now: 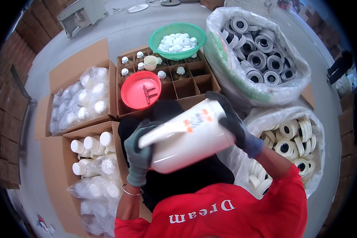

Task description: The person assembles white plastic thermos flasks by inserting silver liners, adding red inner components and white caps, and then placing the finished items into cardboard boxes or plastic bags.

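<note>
Across my lap lies a white jug (198, 144) with a long handle and orange marks, tilted on its side and a little blurred. My left hand (139, 152), in a grey-green glove, is closed round its left end near the handle. In a dark grey glove, my right hand (229, 119) grips the other end from above. Both ends of the jug are partly hidden by the gloves. Just beyond it, a red bowl (127, 92) with a small dark red tool (148, 94) in it rests on a divided carton (185, 89).
Cartons of bagged white jugs (85, 97) and white jugs (92, 144) stand at left. A green basin (152, 37) of white caps tops the divided carton, beside a small cup (150, 62). Bags of grey round parts (258, 60) and cream round parts (285, 148) are at right.
</note>
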### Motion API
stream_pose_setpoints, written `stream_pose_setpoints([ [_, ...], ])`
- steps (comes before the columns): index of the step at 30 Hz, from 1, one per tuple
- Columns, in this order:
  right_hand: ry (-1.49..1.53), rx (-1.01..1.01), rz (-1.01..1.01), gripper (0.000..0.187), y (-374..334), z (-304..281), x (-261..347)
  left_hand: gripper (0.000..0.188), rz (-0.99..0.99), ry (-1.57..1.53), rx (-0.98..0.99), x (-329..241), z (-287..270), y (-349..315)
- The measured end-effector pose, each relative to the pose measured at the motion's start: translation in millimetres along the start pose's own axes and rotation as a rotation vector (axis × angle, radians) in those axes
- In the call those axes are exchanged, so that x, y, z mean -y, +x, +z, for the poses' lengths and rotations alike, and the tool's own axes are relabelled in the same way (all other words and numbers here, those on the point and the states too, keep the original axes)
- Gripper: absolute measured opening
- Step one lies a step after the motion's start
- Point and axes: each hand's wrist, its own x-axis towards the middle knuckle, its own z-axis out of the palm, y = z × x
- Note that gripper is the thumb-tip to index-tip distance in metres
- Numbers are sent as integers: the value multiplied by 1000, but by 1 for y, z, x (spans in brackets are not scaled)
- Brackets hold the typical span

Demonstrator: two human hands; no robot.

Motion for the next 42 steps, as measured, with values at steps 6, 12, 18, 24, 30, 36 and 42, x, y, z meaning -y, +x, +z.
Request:
stream_pose_setpoints([
  [6,37,-139,188,60,-3,-45,-70,29,577,531,199,-20,3,19],
  [12,-701,481,-464,111,18,6,60,27,147,449,109,37,-15,-22],
  [18,312,28,170,76,25,-15,-19,20,276,312,-108,-5,18,-3],
  [24,-109,249,235,54,63,-17,-17,35,-16,15,-73,5,1,-42],
  [30,-1051,631,14,47,83,68,-33,68,-612,-160,187,-12,-37,-88],
  [36,-1135,354,-169,42,252,59,-109,39,-308,483,12,16,-79,-114],
  [42,-1473,217,174,57,344,73,-272,33,-371,195,-338,18,-120,-121],
])
